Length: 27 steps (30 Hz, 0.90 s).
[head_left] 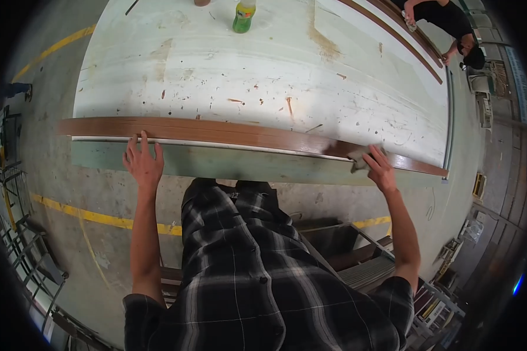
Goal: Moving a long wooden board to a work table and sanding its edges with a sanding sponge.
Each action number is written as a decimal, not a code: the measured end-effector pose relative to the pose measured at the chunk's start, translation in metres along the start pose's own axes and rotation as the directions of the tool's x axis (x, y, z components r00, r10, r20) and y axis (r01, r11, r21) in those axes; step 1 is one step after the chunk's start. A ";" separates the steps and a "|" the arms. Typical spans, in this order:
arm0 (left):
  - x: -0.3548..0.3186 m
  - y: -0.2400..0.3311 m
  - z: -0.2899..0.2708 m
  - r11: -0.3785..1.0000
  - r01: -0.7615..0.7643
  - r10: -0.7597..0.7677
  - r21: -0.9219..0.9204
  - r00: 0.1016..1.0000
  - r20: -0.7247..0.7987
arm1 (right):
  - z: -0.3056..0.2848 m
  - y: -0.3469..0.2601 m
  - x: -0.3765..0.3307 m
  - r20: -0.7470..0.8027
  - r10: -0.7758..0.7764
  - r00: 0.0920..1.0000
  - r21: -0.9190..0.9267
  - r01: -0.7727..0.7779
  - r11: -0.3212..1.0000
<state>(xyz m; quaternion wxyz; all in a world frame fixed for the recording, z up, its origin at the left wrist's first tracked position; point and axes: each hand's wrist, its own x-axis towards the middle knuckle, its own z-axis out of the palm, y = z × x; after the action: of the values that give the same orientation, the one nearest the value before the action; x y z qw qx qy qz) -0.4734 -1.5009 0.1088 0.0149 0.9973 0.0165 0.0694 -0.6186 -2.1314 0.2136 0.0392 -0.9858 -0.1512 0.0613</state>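
Head view: the left hand (142,162) lies open, fingers spread flat against the near edge of a long brown wooden strip (216,131), gripping nothing and seemingly bracing it. The right hand (379,169) is closed around a crumpled grey cloth (359,159) and presses it on the strip's right part, where the picture blurs.

The strip runs along the near edge of the surface (263,76), a broad pale bench top scuffed and flecked with brown stains, and a thin white edge shows just under it. By this pose the step in hand looks like wiping or rubbing the strip's face with the cloth while the other hand steadies it. A next pass would call for even pressure along the length, and the bracing hand kept firm so the strip does not slide off the edge.

At the far side of the surface stands a green bottle (243,15) with a yellow-green wrap label, too small to make out further. More brown strips (401,35) lie across the far right corner, where another person (451,23) in dark clothes bends over. Yellow floor lines (99,217) cross the concrete below, and metal racks (29,251) stand at the left.
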 end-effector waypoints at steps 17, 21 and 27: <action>0.053 -0.158 0.024 0.852 0.315 -0.420 -0.418 0.888 -0.188 | 0.088 -0.147 0.128 -0.031 -0.079 0.996 0.143 0.083 0.986; 0.093 -0.262 0.031 0.686 0.455 -0.619 -0.568 0.775 -0.127 | 0.096 -0.220 0.195 -0.049 -0.210 0.976 0.142 0.215 0.966; 0.159 -0.359 0.042 0.370 0.346 -0.713 -0.862 0.701 -0.025 | 0.101 -0.349 0.309 -0.031 -0.380 0.925 0.187 0.379 0.906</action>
<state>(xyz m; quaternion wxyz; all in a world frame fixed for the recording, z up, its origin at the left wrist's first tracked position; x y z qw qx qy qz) -0.3215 -1.1382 0.0776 0.4844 0.7743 0.3136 0.2598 -0.4418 -1.6999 0.1133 0.1436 -0.9292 -0.3334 0.0695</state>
